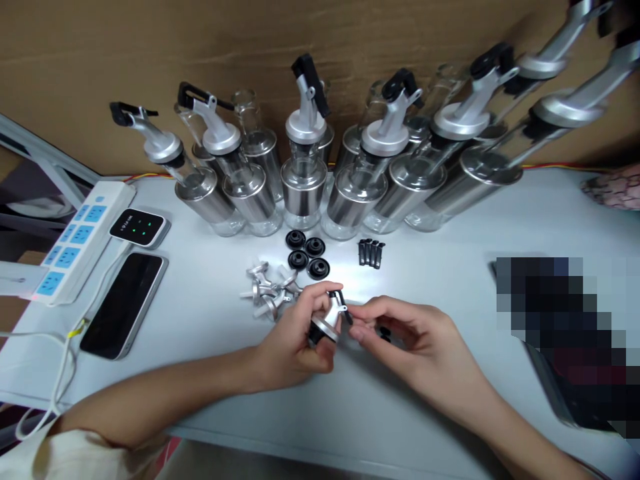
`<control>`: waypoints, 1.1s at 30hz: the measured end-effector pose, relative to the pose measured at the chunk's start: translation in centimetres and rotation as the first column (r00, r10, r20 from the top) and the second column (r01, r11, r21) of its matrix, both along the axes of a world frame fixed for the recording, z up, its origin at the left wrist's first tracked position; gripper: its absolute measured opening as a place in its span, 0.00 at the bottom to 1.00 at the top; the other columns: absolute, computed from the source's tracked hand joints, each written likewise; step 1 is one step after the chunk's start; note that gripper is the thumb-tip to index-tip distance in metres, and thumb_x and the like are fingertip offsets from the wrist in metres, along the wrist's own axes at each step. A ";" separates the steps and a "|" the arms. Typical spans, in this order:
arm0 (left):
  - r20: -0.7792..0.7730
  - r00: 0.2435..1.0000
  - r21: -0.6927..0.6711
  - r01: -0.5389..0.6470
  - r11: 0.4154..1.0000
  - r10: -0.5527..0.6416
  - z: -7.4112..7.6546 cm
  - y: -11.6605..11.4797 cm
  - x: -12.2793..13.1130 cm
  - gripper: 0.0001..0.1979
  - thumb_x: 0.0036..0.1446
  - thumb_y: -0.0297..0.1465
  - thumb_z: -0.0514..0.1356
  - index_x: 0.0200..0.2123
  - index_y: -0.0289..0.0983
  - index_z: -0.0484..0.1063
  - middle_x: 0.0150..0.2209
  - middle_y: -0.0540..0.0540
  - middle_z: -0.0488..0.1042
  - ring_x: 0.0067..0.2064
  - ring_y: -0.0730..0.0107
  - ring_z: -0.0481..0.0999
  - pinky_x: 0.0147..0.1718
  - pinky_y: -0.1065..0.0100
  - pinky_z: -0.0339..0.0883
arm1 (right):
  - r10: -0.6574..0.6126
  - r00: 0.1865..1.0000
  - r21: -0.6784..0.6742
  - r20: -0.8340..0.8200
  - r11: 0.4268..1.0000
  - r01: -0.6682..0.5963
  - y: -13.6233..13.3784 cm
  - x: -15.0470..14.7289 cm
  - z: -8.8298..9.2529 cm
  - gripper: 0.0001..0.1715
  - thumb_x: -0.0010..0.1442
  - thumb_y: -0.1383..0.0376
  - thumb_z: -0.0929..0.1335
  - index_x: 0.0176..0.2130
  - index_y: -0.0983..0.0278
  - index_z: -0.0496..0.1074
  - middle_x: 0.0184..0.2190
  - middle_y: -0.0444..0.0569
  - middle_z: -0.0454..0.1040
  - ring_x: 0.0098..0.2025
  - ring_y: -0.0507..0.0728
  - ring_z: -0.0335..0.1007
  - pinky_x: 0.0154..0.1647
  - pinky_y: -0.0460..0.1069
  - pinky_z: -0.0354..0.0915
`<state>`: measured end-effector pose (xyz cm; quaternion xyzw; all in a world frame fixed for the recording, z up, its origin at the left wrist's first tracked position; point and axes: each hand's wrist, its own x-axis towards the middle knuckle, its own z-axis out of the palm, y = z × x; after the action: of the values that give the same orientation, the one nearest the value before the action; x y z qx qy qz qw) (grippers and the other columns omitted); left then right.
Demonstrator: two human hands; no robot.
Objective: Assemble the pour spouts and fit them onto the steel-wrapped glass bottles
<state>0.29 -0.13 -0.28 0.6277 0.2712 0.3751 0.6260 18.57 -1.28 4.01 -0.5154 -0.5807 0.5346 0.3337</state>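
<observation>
My left hand [300,337] is closed around a silver pour spout [327,325] with a black stopper and a black flip lid. The thumb and forefinger of my right hand [420,347] pinch the end of that black lid [345,310]. Beyond my left hand lies a pile of silver spout pieces [270,293]. Several round black stopper parts [308,254] sit grouped behind it. Several small black lids [371,253] lie side by side further right. A few small black pieces [385,333] show partly behind my right fingers.
Glass bottles with metal sleeves [304,190] and spouts stand in rows along the cardboard [150,40] at the back. A phone [125,305], a small Wi-Fi device [140,227] and a power strip [85,240] with cables lie left. A dark device [555,400] lies right, partly pixelated.
</observation>
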 end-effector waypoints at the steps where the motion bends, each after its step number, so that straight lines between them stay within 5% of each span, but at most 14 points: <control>1: 0.005 1.000 0.007 0.006 1.000 -0.006 0.0 0.0 0.0 0.27 0.57 0.26 0.56 0.58 0.40 0.50 0.32 0.50 0.63 0.29 0.75 0.65 0.29 0.72 0.60 | -0.011 1.000 -0.010 -0.008 1.000 0.011 0.0 -0.1 0.0 0.05 0.57 0.63 0.69 0.34 0.61 0.76 0.26 0.45 0.76 0.27 0.52 0.71 0.29 0.46 0.68; 9: 0.012 1.000 -0.013 0.023 1.000 -0.023 0.4 0.0 0.1 0.27 0.57 0.25 0.56 0.57 0.40 0.49 0.34 0.50 0.63 0.29 0.76 0.65 0.27 0.74 0.60 | -0.031 0.999 0.014 0.012 0.999 0.031 -0.1 -0.3 0.2 0.07 0.55 0.61 0.70 0.33 0.62 0.76 0.27 0.47 0.77 0.27 0.53 0.71 0.30 0.47 0.68; 16: 0.095 0.991 -0.033 0.102 0.994 -0.098 0.1 0.0 -0.2 0.24 0.65 0.35 0.53 0.60 0.43 0.48 0.34 0.48 0.67 0.31 0.73 0.68 0.32 0.69 0.65 | 0.079 0.997 0.083 -0.005 0.993 -0.078 0.5 0.5 0.9 0.07 0.61 0.64 0.68 0.33 0.61 0.77 0.29 0.45 0.79 0.31 0.52 0.74 0.33 0.45 0.67; 19: 0.058 0.991 0.013 0.117 0.993 -0.118 0.4 0.0 -0.2 0.25 0.65 0.35 0.53 0.62 0.44 0.48 0.35 0.47 0.68 0.32 0.71 0.68 0.32 0.69 0.65 | -0.009 0.999 0.062 -0.050 0.998 0.012 0.7 0.5 0.8 0.06 0.59 0.62 0.70 0.31 0.61 0.75 0.27 0.45 0.78 0.30 0.52 0.73 0.34 0.46 0.68; 22: 0.003 0.992 0.063 0.123 0.990 -0.123 0.5 0.1 -0.3 0.28 0.64 0.32 0.54 0.64 0.43 0.48 0.35 0.46 0.68 0.32 0.71 0.68 0.31 0.69 0.64 | -0.090 0.991 0.008 -0.100 0.996 0.092 0.8 0.3 0.6 0.08 0.57 0.62 0.71 0.39 0.60 0.74 0.31 0.45 0.76 0.32 0.53 0.73 0.35 0.47 0.70; 28: -0.085 0.992 0.016 0.094 0.995 -0.093 0.4 -0.2 -0.5 0.33 0.61 0.30 0.56 0.66 0.42 0.44 0.36 0.46 0.68 0.32 0.70 0.70 0.31 0.69 0.65 | 0.217 0.969 0.018 -0.120 0.976 -0.217 0.8 0.4 0.9 0.18 0.67 0.61 0.61 0.30 0.61 0.74 0.44 0.49 0.71 0.48 0.54 0.68 0.52 0.48 0.64; 33: -0.127 0.983 0.037 0.137 0.990 -0.131 0.8 -0.1 -0.5 0.34 0.59 0.26 0.56 0.66 0.41 0.45 0.42 0.43 0.70 0.32 0.70 0.71 0.31 0.68 0.67 | 0.225 0.950 -0.033 -0.216 0.971 -0.237 0.7 0.7 1.1 0.11 0.63 0.58 0.66 0.43 0.59 0.74 0.45 0.49 0.71 0.48 0.55 0.68 0.51 0.50 0.65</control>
<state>-0.22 -0.19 0.48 0.6807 0.2580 0.2984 0.6173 19.31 -0.57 5.11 -0.3940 -0.5826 0.6381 0.3132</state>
